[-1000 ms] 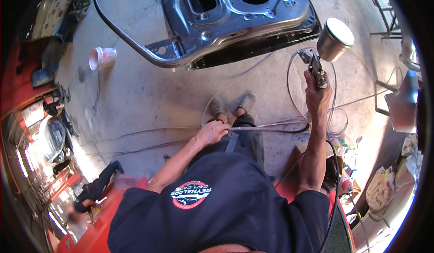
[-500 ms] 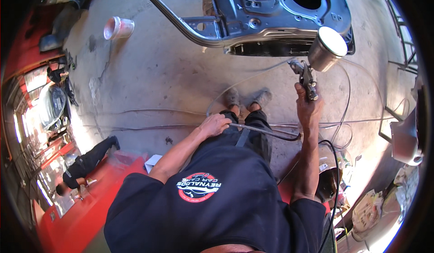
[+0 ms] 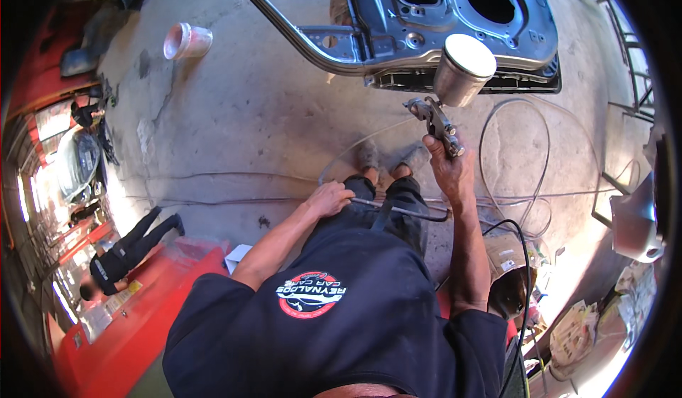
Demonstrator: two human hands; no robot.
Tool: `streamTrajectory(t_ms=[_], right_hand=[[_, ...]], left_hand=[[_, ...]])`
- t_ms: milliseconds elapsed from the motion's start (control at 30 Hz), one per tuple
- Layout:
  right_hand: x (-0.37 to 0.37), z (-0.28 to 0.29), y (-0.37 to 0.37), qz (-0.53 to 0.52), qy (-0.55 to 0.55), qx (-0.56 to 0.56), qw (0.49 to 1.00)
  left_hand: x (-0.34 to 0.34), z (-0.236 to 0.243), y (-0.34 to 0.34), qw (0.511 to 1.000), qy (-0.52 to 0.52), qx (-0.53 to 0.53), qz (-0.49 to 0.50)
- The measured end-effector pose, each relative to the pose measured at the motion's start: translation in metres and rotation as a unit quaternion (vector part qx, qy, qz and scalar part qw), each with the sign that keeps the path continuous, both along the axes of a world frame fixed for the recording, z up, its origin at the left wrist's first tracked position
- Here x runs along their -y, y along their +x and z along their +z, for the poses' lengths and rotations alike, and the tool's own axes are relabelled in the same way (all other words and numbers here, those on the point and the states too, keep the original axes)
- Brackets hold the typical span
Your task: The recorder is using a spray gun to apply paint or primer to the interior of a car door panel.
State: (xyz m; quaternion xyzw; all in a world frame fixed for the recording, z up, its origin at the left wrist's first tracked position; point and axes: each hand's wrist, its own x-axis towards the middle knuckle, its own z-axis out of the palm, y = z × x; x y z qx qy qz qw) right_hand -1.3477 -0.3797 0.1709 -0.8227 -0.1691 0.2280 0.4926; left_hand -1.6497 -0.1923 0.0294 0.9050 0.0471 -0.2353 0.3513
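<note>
My right hand (image 3: 455, 175) is closed around the grip of a metal spray gun (image 3: 440, 125). A silver paint cup with a pale round lid (image 3: 465, 71) sits on top of the gun, tilted to the right. Ahead of it lies a bare car door (image 3: 444, 21), dark grey-blue, with large openings and a curved window frame; in this view the cup overlaps the door's near edge. My left hand (image 3: 330, 199) is closed on a dark air hose (image 3: 401, 210), which runs in front of my thighs toward my right forearm.
A paint-stained bucket (image 3: 190, 41) stands on the concrete floor at far left. Hoses (image 3: 213, 202) cross the floor and loop at right (image 3: 548, 142). A red car panel (image 3: 142, 334) lies at lower left, with another person (image 3: 117, 259) beside it. A cardboard box (image 3: 506, 252) and a grey bumper part (image 3: 632, 220) are at right.
My right hand has moved left with the spray gun and its cup. The left hand, still on the hose, shifted slightly left. The other person at left has changed stance.
</note>
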Motion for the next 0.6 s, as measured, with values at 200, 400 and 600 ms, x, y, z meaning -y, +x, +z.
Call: streamTrajectory(t_ms=[200,400,600], right_hand=[[0.02,0.004,0.022,-0.034,-0.018,0.02,0.999],[0.068,0.006,0.059,-0.099,-0.035,0.052,0.993],[0.115,0.004,0.094,-0.134,-0.033,0.094,0.986]], left_hand=[[0.004,0.003,0.018,1.0,-0.005,-0.007,-0.003],[0.022,0.015,0.058,0.999,-0.037,0.014,-0.007],[0.043,0.03,0.102,0.998,-0.051,0.037,-0.031]])
